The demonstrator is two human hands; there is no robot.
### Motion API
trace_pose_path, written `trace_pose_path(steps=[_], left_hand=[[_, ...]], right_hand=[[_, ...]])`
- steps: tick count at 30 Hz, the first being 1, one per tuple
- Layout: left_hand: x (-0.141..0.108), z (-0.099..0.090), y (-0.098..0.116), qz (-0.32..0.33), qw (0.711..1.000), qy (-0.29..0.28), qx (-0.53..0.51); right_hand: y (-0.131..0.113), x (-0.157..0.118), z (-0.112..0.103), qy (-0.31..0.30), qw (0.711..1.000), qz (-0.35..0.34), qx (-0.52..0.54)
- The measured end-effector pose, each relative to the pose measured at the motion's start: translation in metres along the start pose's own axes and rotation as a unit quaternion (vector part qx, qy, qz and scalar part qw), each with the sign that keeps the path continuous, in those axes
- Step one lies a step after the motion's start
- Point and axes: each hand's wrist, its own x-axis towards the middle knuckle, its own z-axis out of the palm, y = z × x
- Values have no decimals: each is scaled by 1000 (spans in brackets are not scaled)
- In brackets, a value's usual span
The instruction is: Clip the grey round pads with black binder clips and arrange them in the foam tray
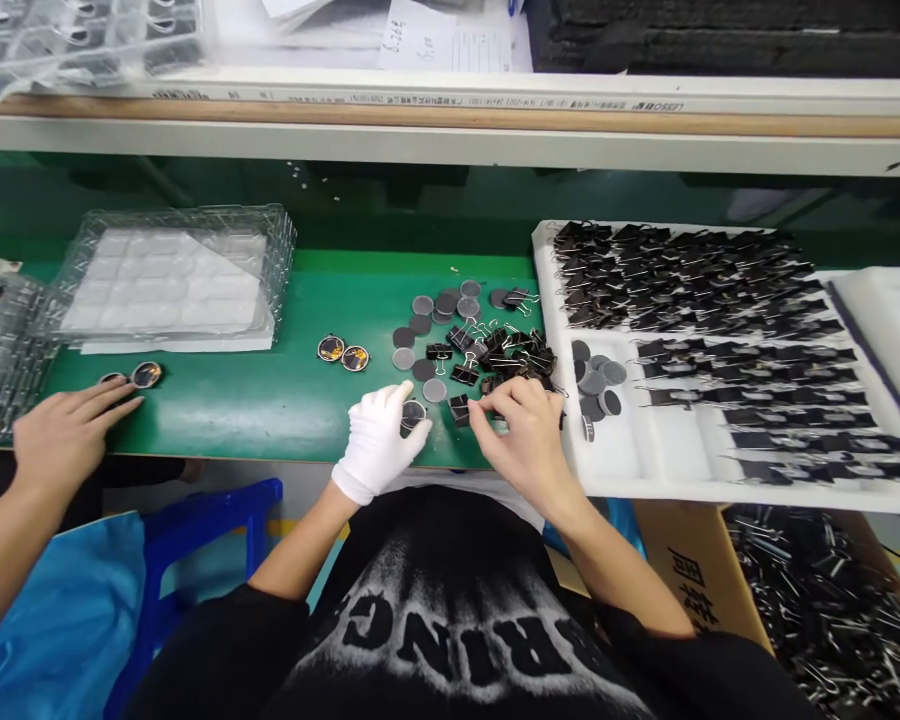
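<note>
My left hand, in a white glove, holds a round dark disc between thumb and fingers near the table's front edge. To its right, my bare right hand has thumb and index finger pinched together at a black binder clip. A pile of black binder clips lies just beyond my right hand. Grey and black round discs are scattered beside and behind the pile. Two round pieces with an orange pattern lie side by side, beyond my left hand.
A white foam tray with rows of black clips and loose discs stands right. Clear plastic trays are stacked left. Another person's hand touches round pieces at far left. A box of clips sits below right; a shelf crosses behind.
</note>
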Motion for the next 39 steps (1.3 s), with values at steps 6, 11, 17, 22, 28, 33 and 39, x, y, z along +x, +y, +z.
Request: trace_pose_path(steps=[6,11,17,22,28,33,39], left_hand=[[-2,-12,-4,-3,997,-57,49],[11,-18,-16,117,985,-120,33],[21,-21,-26,222,959,-173,43],[17,-23,-22,210,960,-183,39],[9,-11,-15,173,971,-163,27],[9,-6,-10,171,975,-143,23],[11,-5,-8,168,970,-174,21]], right_hand=[[-1,-32,19,-53,998,22,-34],[1,-19,18,-7,998,18,-67],[-16,23,42,-20,997,14,-72],[-9,29,65,-35,990,67,-117],[2,24,69,-16,987,70,-145],[5,23,68,-20,985,69,-159],[6,24,65,-42,985,86,-144]])
